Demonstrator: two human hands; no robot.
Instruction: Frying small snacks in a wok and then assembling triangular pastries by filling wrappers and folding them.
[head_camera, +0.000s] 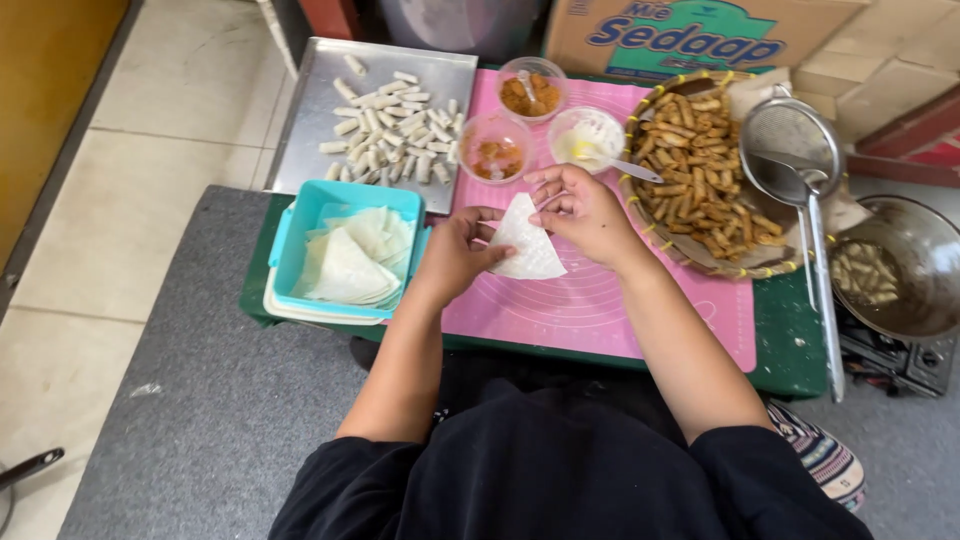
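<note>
A thin white triangular wrapper (527, 243) lies over the pink silicone mat (590, 300). My left hand (455, 252) pinches its left edge, and my right hand (580, 208) grips its upper right corner. Just behind the hands stand three small clear bowls: one with orange-brown filling (495, 150), one with brown crumbs (531, 88), and one with pale paste and a spoon (585, 138). A turquoise tub (345, 250) of stacked white wrappers sits to the left of my left hand.
A metal tray (385, 110) at the back left holds several raw white rolls. A woven basket (700, 165) on the right holds fried rolls, beside a wire skimmer (800, 160). A dark wok (900, 265) with rolls sits on a stove at far right. A cardboard box (690, 35) stands behind.
</note>
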